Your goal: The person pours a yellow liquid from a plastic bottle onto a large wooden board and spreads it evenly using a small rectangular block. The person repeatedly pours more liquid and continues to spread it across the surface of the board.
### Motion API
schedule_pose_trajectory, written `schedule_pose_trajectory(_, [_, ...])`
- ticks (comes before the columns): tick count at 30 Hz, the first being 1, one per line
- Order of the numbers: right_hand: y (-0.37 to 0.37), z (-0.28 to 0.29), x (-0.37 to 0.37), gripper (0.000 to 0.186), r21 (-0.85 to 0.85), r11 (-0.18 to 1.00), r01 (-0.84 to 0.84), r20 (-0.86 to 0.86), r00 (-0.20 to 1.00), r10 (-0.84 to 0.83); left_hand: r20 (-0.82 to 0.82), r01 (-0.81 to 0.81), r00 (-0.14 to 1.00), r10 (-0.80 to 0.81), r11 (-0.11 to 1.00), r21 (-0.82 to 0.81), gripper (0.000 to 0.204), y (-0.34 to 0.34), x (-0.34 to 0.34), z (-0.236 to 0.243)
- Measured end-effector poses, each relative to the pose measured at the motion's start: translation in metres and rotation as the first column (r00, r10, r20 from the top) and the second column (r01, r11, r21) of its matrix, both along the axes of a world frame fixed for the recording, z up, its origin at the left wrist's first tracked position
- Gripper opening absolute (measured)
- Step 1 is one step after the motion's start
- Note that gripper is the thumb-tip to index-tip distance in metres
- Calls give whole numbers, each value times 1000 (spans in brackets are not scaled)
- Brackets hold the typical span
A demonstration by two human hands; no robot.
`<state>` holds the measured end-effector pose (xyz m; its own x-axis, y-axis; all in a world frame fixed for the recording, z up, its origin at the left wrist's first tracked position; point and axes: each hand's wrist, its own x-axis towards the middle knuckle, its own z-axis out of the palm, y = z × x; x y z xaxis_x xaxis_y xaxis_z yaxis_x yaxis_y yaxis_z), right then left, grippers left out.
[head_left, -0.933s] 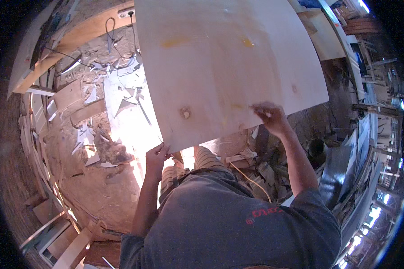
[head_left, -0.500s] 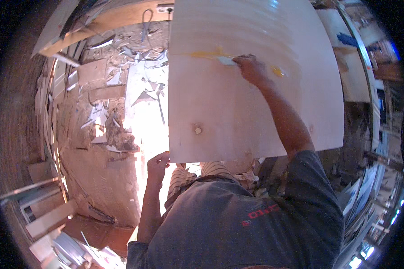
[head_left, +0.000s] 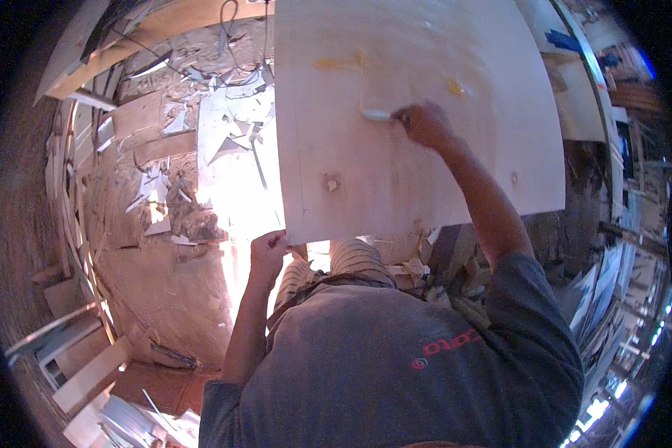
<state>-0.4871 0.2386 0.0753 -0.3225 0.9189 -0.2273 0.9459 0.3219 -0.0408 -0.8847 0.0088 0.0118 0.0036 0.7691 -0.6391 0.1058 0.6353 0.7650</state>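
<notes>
A large pale board (head_left: pixel 411 179) lies in front of me, wet and shiny toward its far side. My right hand (head_left: pixel 425 125) is closed round a pale, flat spreader (head_left: pixel 375 115), whose blade rests on the board. Beyond the spreader runs a yellow, glue-like smear (head_left: pixel 336 64), and a second yellow blob (head_left: pixel 455 88) sits to its right. My left hand (head_left: pixel 267 254) is at the board's near left corner, its fingers curled and gripping the edge there. The fingertips are partly hidden.
Broken white scraps (head_left: pixel 235 142) litter the floor to the left, along with a dark cable (head_left: pixel 228 30). A wooden beam (head_left: pixel 179 28) crosses the far left. Planks and offcuts (head_left: pixel 89 373) are piled at the lower left. Stacked sheets (head_left: pixel 601 291) stand at the right.
My right hand has drawn the spreader nearer to me across the board, leaving a wet streak from the yellow smear. The left hand keeps to the corner. The whole view has shifted slightly.
</notes>
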Motion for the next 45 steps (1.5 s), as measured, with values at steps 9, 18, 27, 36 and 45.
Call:
schedule_pose_trajectory(9, [-244, 27, -20, 33, -214, 974, 76, -25, 996, -83, 75, 139, 987, -144, 988, 72, 26, 12, -8, 0])
schedule_pose_trajectory(18, [-123, 50, -16, 26, 90, 936, 342, -490, 833, -257, 162, 232, 960, -230, 973, 6, 27, 29, -26, -2])
schedule_pose_trajectory(27, [92, -24, -65, 32, 253, 967, 5, -191, 981, 45, -5, 343, 939, -343, 939, -28, 38, 37, -39, -9])
schedule_pose_trajectory(36, [172, 1, -47, 30, 49, 956, 288, -21, 958, -288, 45, 601, 797, -603, 798, 39, 31, 70, -39, 8])
schedule_pose_trajectory(45, [-85, 9, -71, 33, -114, 991, 72, 48, 997, -67, 229, 726, 601, -766, 643, 243, 35, 87, -51, -30])
